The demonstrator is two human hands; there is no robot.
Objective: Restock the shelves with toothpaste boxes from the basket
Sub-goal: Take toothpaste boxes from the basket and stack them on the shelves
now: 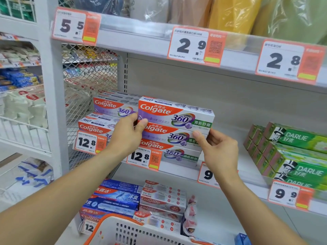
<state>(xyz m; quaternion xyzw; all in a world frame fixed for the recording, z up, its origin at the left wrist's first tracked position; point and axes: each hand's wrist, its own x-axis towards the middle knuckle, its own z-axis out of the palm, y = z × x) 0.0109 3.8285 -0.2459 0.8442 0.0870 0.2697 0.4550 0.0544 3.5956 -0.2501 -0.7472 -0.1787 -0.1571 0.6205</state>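
Note:
A white, red and purple Colgate 360 toothpaste box [177,113] lies on top of a stack of two like boxes [169,142] on the middle shelf [178,172]. My left hand [128,133] pinches the top box's left end. My right hand [216,149] holds the right end of the stack, fingers curled at the box edges. A second Colgate 360 stack [108,112] stands just to the left. The white basket with an orange rim [123,228] sits at the bottom centre, its contents hidden.
Green Darlie boxes [292,152] fill the shelf's right side, with bare shelf between them and the Colgate stack. Blue and white Colgate boxes [138,198] sit on the shelf below. Price tags [144,158] hang along the shelf edges. A mesh divider [85,82] bounds the left.

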